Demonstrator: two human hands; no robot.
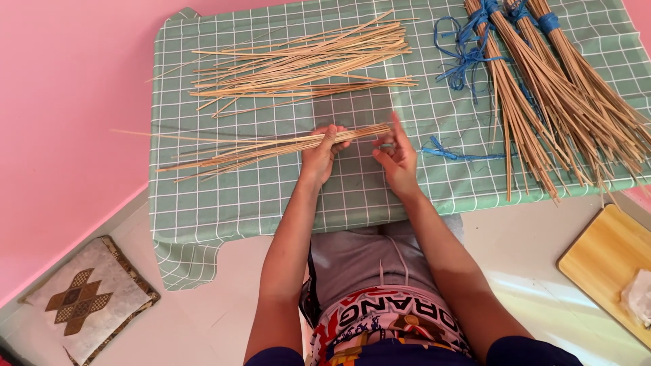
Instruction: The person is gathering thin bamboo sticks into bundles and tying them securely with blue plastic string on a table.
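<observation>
The left hand [324, 150] is closed around a thin bundle of pale sticks [271, 148], gripping it close to its right-hand end so that the long, loose tips fan out to the left over the table. Held near that end, the sticks stay gathered where the fist is and splay only where nothing binds them. The right hand [395, 157] is open, fingers stretched and slightly spread, its fingertips just at the blunt end of the bundle, as though squaring the ends against one another; it holds nothing. The bundle lies low over the green checked tablecloth [203, 210], roughly across the middle of the table and directly in front of the person's body.

Beyond the hands, a larger loose pile of sticks [305, 64] lies unbound, all running the same way, within easy reach. A short blue string [454, 154] rests on the cloth just right of the right hand. Further right, several tied brooms [563, 102] lie side by side, bound with blue cord near their top ends and flaring toward the table's near edge, with a tangle of blue cord [461, 57] beside them. A wooden board [603, 261] sits on the floor at the right, a patterned cushion [85, 298] at the left.
</observation>
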